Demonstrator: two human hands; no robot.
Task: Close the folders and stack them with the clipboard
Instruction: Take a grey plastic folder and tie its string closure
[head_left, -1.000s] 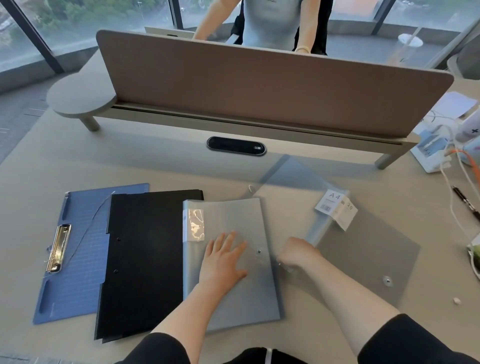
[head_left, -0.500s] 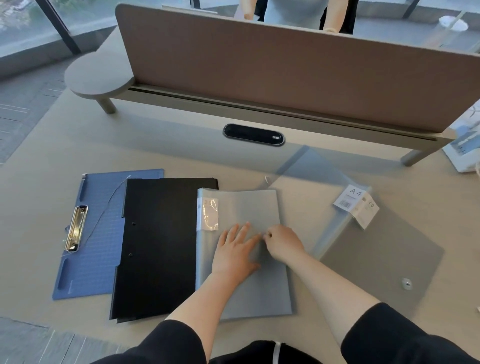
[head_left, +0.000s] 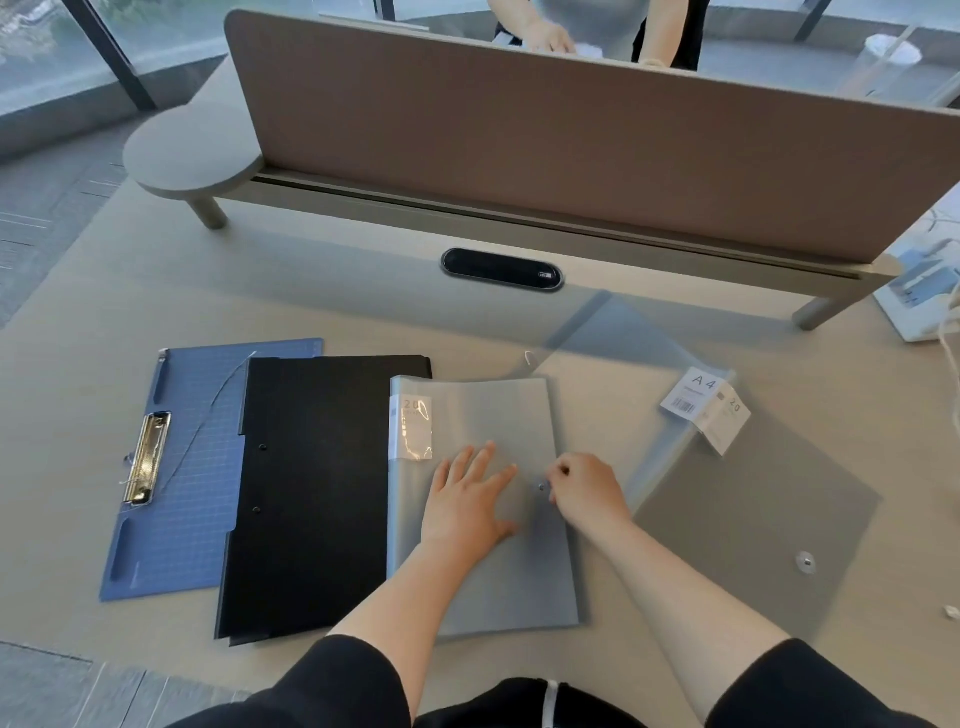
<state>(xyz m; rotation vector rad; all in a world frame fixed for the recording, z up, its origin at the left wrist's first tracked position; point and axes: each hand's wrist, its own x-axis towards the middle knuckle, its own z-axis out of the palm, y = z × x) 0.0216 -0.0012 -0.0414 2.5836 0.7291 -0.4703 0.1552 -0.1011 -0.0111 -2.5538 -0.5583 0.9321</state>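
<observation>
Head view over a desk (head_left: 78, 395) with three filing items laid side by side. The translucent folder (head_left: 483, 571) now lies shut: a second ago the right hand (head_left: 587, 488) sat at the folder's right edge, half a second ago it met the left hand (head_left: 467, 499) at mid-cover, and now it has drawn back a little to the right, its curled fingers touching the cover just beside the snap button (head_left: 542, 487). Judged from this, the snap is being pressed or has just been fastened — which of the two cannot be told. The left hand is open, palm flat on the cover, fingers spread, grasping nothing; the right is loosely curled and appears to hold nothing, only pressing down. The folder lies directly under both hands, its left edge overlapping the closed black folder (head_left: 311, 493), which in turn overlaps the blue clipboard (head_left: 197, 467) at far left. To the right, touching or slightly under the shut folder, a second translucent grey folder (head_left: 753, 519) lies spread out with its flap extended toward the divider (head_left: 519, 130) and its label (head_left: 701, 400) standing up — apparently not yet closed. Closing seems partly done; stacking has not begun
</observation>
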